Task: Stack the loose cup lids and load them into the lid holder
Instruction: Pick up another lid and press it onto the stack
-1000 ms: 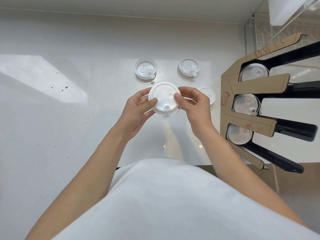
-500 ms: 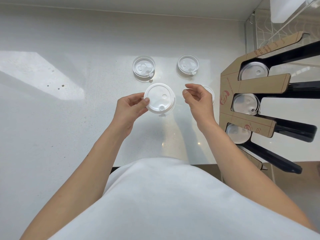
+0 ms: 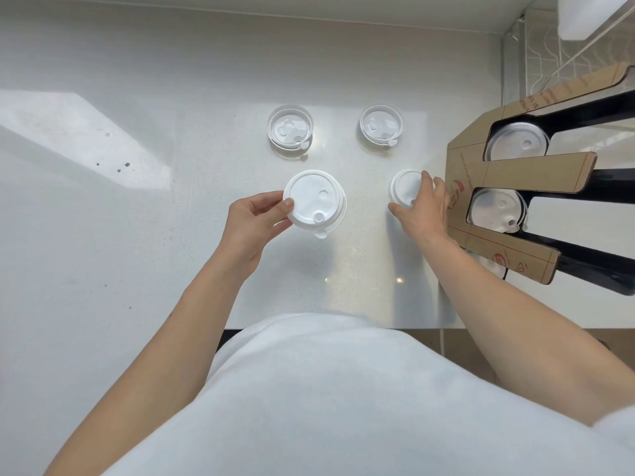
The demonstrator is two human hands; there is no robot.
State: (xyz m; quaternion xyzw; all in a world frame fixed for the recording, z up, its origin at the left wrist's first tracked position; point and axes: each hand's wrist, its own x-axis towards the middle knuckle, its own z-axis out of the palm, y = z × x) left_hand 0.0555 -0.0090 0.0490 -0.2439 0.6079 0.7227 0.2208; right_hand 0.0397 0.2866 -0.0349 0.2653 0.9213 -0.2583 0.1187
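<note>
Bright, soft daylight is flooding the white counter (image 3: 103,235), laying a sharp pale patch at its left side. Glare is washing out the surface near the lids (image 3: 290,130). Faint shadows are falling under the arms. Wide-angle distortion is bending the edges; focus is holding sharp throughout.

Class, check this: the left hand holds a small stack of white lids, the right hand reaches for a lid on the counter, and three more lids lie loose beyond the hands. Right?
Not quite. The head view shows two loose lids beyond the hands, not three. The left hand does hold the stack of lids, and the right hand reaches for a lid on the counter.
</note>
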